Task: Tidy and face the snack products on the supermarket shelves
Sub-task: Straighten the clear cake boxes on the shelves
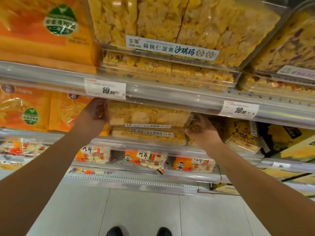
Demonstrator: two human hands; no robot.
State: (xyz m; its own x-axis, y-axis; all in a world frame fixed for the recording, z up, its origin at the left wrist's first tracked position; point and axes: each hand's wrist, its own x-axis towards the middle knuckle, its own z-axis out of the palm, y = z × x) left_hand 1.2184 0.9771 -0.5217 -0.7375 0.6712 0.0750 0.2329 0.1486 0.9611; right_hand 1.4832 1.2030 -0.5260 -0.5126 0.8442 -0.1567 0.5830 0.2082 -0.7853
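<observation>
Landmark: the left 10.90 price tag (105, 88), clipped to the front rail of the upper shelf (170, 94).
Top clear sachima box (148, 114): sitting on the shelf just below the tag and slightly to its right, stacked on a second box (150, 136) of the same yellow snack — both are showing white label strips along their front edges.
Left hand (98, 110): reaching up directly beneath the tag and pressing flat against the left end of the top box, fingers wrapping its corner; gripping the box.
Right hand (202, 129): reaching in well to the right of the tag and lower, fingers curling around the right end of the same stack; closing on the box edge, though which of the two boxes it is touching is hard to tell.
Large sachima boxes (170, 28): standing above the tag and to its right, stacked on the upper shelf.
Orange bags (42, 29): filling the shelves left of the tag, above and below it.
Rice cracker packs (151, 159): lying on a lower shelf, far below the tag.
Shoes (139, 231): showing at the bottom edge — on the pale floor.
</observation>
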